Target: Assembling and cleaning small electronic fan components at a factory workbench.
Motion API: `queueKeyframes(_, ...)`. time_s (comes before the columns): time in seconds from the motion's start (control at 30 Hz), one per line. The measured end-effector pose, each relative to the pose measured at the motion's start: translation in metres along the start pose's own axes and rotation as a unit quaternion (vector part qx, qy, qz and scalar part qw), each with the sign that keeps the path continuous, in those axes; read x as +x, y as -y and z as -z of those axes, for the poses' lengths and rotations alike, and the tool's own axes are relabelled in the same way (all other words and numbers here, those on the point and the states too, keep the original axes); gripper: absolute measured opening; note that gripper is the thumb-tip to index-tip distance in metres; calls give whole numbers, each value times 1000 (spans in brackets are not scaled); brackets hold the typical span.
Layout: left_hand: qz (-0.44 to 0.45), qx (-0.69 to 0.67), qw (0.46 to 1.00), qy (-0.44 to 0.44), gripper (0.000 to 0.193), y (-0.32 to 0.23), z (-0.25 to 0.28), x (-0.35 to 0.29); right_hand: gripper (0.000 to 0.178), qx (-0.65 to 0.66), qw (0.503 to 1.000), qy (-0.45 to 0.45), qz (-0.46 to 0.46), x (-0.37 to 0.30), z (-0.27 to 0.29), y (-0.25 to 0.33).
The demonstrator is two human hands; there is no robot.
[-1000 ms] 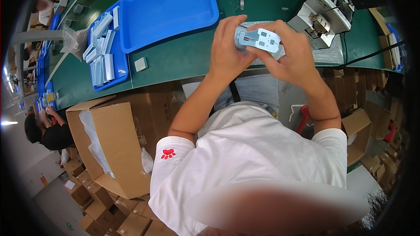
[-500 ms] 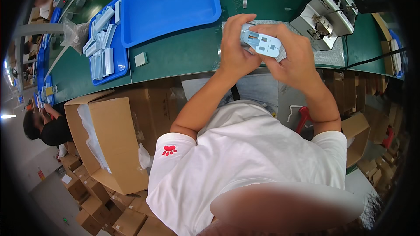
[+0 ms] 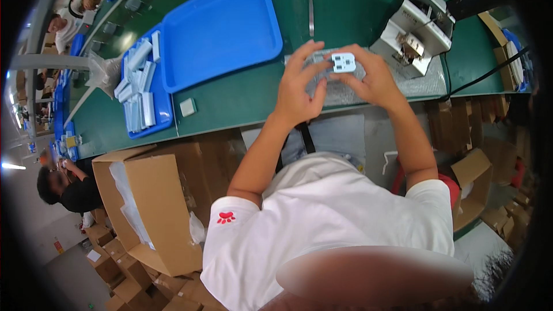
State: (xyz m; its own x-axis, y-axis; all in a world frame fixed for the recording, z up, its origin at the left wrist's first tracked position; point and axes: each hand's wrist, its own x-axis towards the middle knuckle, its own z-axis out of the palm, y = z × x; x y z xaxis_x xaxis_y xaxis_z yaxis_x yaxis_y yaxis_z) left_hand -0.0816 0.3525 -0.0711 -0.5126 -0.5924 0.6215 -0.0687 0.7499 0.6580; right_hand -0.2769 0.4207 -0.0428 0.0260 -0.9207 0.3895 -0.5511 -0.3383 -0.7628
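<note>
Between thumb and fingers, my right hand (image 3: 373,78) grips a small light-blue plastic housing (image 3: 344,63) with a rounded end and several dark square holes. It is held above a sheet of bubble wrap (image 3: 410,85) on the bench. My left hand (image 3: 299,89) is open just left of the housing, thumb and fingers apart. Its fingertips come close to the housing's left edge; whether they touch it I cannot tell. The side of the housing facing down is hidden.
Left on the green bench (image 3: 230,101) are a large blue tray (image 3: 222,34), a smaller blue tray (image 3: 166,112) of pale-blue pieces and a small white block (image 3: 188,107). Tweezers (image 3: 311,11) lie ahead. A grey-white machine (image 3: 412,40) stands right, a cardboard box (image 3: 155,213) below left.
My left hand has come off the housing, its fingers spreading apart. The housing, now in my right hand, has turned and shows a shorter outline. The head view has shifted slightly.
</note>
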Motion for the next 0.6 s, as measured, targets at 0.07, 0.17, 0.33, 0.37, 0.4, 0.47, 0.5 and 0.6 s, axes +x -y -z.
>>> queueKeyframes(0.07, -27, 66, 996, 49, 34, 7, 1, 4, 36, 0, 1000, -1, -8, 0, 1, -1)
queueKeyframes(0.17, 56, 14, 990, 126, 29, 4, 3, 4, 34, -28, 998, 25, -55, -1, 5, 7)
queueKeyframes(0.33, 85, -67, 979, 175, 22, -1, 20, 12, 36, 31, 999, 7, -27, -4, 3, 1)
queueKeyframes(0.37, 82, -65, 980, 172, 22, 2, 19, 12, 36, 30, 999, 8, -22, -4, 2, 0)
queueKeyframes(0.4, 97, -85, 978, 165, 21, 6, 16, 11, 35, 37, 999, 0, -19, -6, 1, -2)
queueKeyframes(0.47, 109, -106, 976, 156, 20, 14, 9, 9, 36, 56, 998, -8, -26, -13, 1, -10)
queueKeyframes(0.5, 128, -139, 971, 147, 20, 17, 5, 8, 36, 53, 998, -9, -25, -16, 0, -13)
queueKeyframes(0.6, 120, -178, 969, 120, 17, 21, -11, 4, 36, 104, 993, -39, -35, -26, 0, -18)
